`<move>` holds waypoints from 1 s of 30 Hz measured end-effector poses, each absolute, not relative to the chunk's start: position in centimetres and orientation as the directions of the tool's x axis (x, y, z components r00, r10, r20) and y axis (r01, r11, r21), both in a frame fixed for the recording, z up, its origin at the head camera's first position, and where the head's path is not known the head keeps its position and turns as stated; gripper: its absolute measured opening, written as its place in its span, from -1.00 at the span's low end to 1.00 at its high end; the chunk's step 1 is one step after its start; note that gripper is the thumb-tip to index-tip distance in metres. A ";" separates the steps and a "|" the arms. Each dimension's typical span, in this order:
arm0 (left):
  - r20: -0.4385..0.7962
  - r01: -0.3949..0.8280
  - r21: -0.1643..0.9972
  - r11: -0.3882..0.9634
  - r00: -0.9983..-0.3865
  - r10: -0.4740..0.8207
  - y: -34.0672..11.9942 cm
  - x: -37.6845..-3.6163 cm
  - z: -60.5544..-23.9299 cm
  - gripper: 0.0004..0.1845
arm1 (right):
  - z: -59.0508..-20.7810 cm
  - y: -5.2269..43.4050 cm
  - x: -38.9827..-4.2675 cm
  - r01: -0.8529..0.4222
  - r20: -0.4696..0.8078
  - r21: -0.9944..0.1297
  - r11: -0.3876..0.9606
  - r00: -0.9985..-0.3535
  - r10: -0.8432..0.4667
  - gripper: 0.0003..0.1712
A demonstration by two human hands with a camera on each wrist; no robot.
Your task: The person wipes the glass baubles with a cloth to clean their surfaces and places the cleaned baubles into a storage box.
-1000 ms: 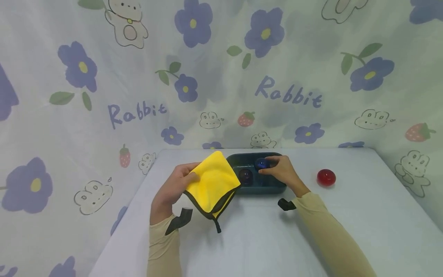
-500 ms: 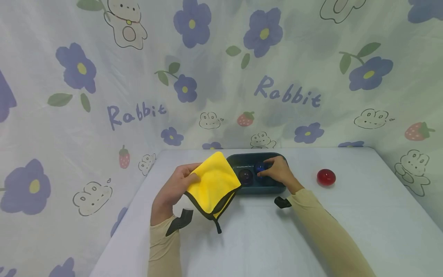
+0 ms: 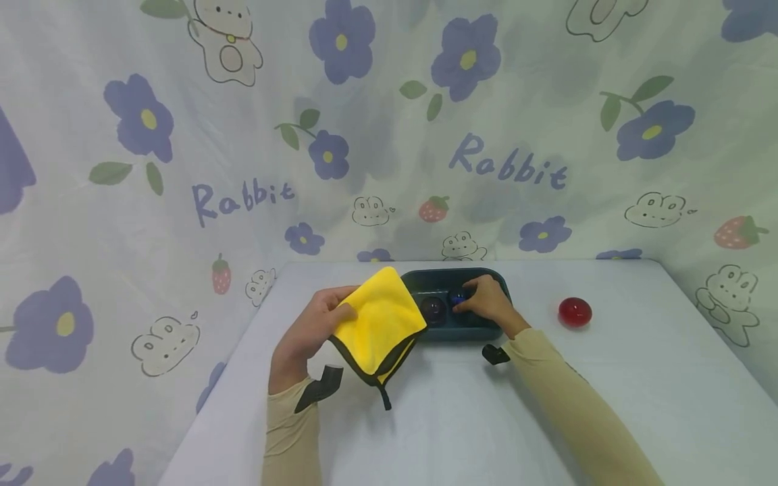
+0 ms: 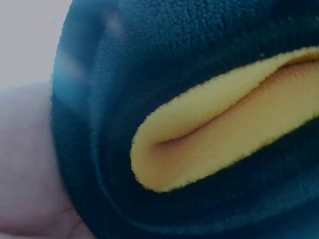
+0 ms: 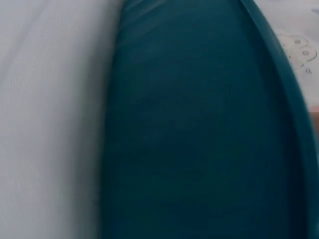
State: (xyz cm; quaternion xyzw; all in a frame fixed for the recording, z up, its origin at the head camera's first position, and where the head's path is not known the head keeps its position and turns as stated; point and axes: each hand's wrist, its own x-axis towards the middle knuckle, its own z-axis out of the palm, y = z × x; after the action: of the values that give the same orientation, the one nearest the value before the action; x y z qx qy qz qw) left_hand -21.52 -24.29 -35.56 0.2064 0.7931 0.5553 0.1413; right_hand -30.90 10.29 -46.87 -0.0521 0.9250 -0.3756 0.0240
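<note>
Nearest me the left hand grips a folded yellow cloth with a dark edge, thumb curled over its left side — it hangs just above the table. Just past it the right hand sits inside the dark teal tray, fingers curled round a blue ball beside a dark ball. Off to the right a red ball lies alone, well apart from the tray.

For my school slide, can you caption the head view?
Left hand holds yellow cloth; right hand reaches into dark tray.
</note>
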 end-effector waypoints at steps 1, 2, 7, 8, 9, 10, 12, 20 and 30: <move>0.004 0.169 0.939 0.299 -0.875 0.484 -24.3 -21.5 -35.5 -0.51 | -46.7 10.3 -30.9 -0.089 0.000 -0.692 0.717 -0.992 -0.123 -0.10; 0.004 0.170 0.938 0.301 -0.875 0.483 -24.2 -21.5 -35.5 -0.51 | -46.5 10.4 -30.8 -0.098 0.007 -0.686 0.721 -0.992 -0.128 -0.08; 0.007 0.176 0.937 0.303 -0.874 0.487 -24.1 -21.5 -35.5 -0.52 | -45.6 11.6 -30.1 -0.143 0.078 -0.724 0.675 -0.989 -0.125 -0.08; 0.008 0.178 0.936 0.304 -0.874 0.487 -24.1 -21.5 -35.5 -0.51 | -45.3 12.0 -29.9 -0.152 0.096 -0.738 0.658 -0.988 -0.120 -0.10; 0.010 0.180 0.935 0.304 -0.873 0.487 -24.1 -21.5 -35.5 -0.51 | -45.0 12.5 -29.7 -0.159 0.113 -0.754 0.637 -0.987 -0.113 -0.12; 0.009 0.180 0.935 0.307 -0.875 0.485 -24.1 -21.6 -35.6 -0.51 | -44.7 12.9 -29.4 -0.166 0.127 -0.770 0.616 -0.986 -0.106 -0.14; 0.011 0.182 0.934 0.306 -0.874 0.485 -24.2 -21.6 -35.7 -0.51 | -44.0 13.9 -28.8 -0.175 0.155 -0.791 0.587 -0.984 -0.085 -0.17; 0.009 0.178 0.938 0.297 -0.871 0.490 -24.1 -21.9 -35.7 -0.51 | -42.7 19.3 -26.0 -0.195 0.218 -0.815 0.546 -0.976 -0.023 -0.18; -0.002 0.169 0.938 0.303 -0.870 0.492 -24.0 -21.8 -35.5 -0.51 | -44.3 26.1 -23.8 -0.138 0.222 -0.793 0.593 -0.972 0.072 -0.08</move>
State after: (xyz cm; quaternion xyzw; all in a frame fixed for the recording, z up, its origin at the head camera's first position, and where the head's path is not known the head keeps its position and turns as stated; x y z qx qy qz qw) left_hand -21.82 -23.97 -35.53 0.2084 0.7938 0.5523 0.1462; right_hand -23.82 26.10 -44.29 -0.0187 0.8850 -0.4505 -0.1161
